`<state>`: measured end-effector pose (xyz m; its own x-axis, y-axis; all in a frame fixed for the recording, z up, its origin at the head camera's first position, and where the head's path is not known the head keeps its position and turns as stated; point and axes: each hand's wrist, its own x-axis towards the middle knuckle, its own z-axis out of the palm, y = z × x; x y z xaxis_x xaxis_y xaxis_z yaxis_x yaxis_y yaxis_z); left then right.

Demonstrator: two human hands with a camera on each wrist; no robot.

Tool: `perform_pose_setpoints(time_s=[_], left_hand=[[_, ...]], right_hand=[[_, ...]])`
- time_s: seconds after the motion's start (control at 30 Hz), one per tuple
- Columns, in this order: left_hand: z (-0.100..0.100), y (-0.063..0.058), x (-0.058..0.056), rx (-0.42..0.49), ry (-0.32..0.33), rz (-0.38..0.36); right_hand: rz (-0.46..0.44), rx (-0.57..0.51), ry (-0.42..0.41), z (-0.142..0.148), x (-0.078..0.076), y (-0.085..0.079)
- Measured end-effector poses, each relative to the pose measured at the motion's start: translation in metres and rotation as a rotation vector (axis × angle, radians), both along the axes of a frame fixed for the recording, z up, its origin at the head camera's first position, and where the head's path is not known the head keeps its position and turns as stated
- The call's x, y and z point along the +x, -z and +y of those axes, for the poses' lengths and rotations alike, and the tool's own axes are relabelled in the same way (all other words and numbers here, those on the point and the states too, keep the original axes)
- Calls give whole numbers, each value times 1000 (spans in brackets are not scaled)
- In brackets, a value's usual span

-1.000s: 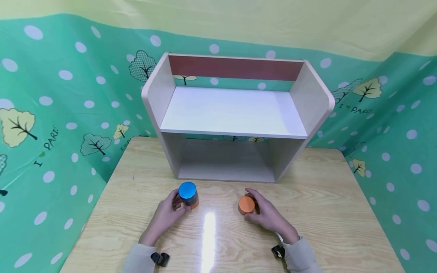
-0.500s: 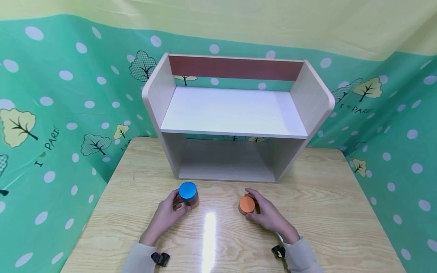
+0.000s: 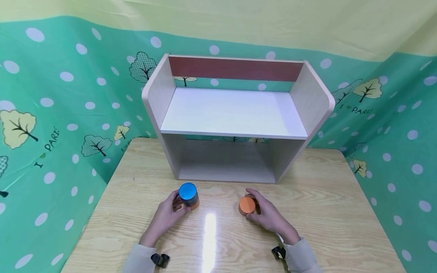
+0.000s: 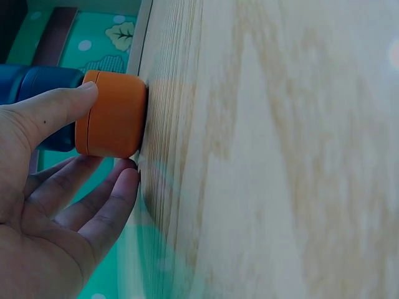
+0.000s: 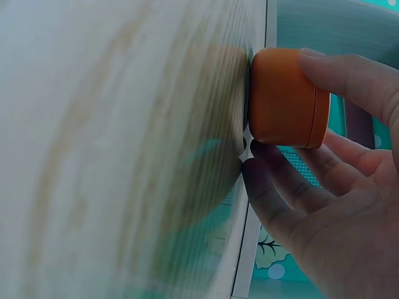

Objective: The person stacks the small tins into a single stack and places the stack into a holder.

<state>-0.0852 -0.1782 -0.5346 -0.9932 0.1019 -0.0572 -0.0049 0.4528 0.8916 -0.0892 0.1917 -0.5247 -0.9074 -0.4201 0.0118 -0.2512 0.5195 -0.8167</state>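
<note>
On the table, just in front of the shelf unit, a round orange lidded canister (image 4: 115,118) carries a blue canister (image 3: 187,191) stacked on it. My left hand (image 3: 166,214) grips the lower, orange one from the left, thumb at its lid seam and fingers curled behind. To the right stands a second orange lidded canister (image 3: 246,205), upright with its flat lid up. My right hand (image 3: 267,214) holds this one between thumb and fingers. In the right wrist view, its base meets the tabletop and my thumb (image 5: 349,78) lies against its side.
A white two-level shelf unit (image 3: 232,113) with a dark red back bar stands behind the canisters. The light wood table (image 3: 327,197) shows a bright glare streak between my hands. A green dotted curtain (image 3: 61,163) hangs around the back and sides.
</note>
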Motion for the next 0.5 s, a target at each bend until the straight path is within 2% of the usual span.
perform_pose_setpoints(time_s=[0.5], left_hand=[[0, -1, 0, 7, 0, -22]], right_hand=[[-1, 9, 38, -3, 0, -5]])
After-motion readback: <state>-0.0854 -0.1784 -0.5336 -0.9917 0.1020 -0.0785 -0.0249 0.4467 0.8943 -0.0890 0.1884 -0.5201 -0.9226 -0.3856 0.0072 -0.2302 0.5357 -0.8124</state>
